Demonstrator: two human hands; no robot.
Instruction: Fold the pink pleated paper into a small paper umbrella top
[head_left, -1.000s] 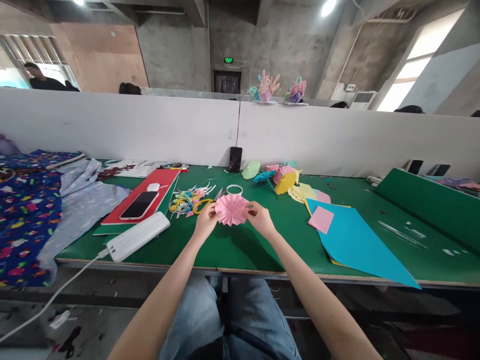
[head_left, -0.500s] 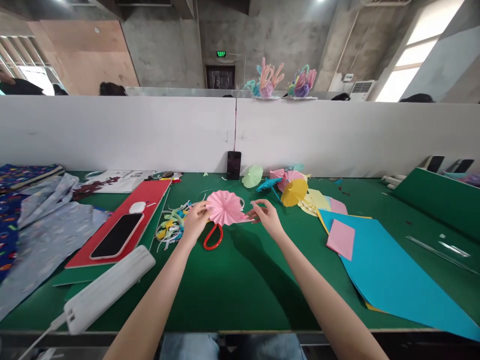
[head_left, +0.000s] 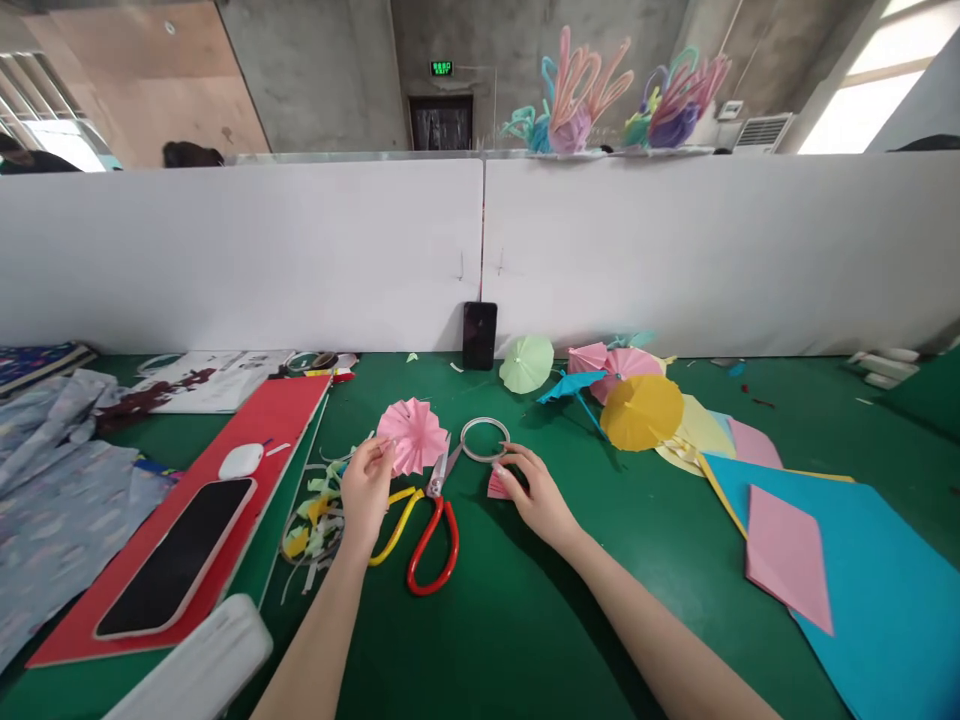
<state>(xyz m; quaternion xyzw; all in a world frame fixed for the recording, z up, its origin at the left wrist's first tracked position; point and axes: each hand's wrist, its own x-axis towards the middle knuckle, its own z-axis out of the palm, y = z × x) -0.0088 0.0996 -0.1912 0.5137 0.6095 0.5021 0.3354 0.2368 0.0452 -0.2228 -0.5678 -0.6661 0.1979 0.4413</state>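
Note:
My left hand [head_left: 367,490] pinches the left edge of a pleated pink paper disc [head_left: 412,436], held up over the table. My right hand [head_left: 536,495] is at the right of it, fingers curled, with a small folded pink paper piece [head_left: 496,486] at its thumb. Its fingertips are at the near right rim of a tape roll [head_left: 466,440], touching or just short of it. Between my hands lie scissors with red and yellow handles [head_left: 433,548], blades pointing away, partly behind the disc. A pile of paper scraps [head_left: 311,530] lies left of my left hand, partly hidden.
Paper umbrellas in green [head_left: 527,365], blue, pink and yellow [head_left: 643,412] stand at the back. Right are blue sheets [head_left: 885,560] and folded pink paper [head_left: 787,555]. Left, a phone [head_left: 176,560] rests on red card [head_left: 255,440] beside a white power strip [head_left: 202,660]. Another phone [head_left: 479,335] leans against the partition.
The pink disc has come away from my right hand and moved left with my left hand. My right hand has lowered beside the tape roll. The view has shifted closer, uncovering the scissors.

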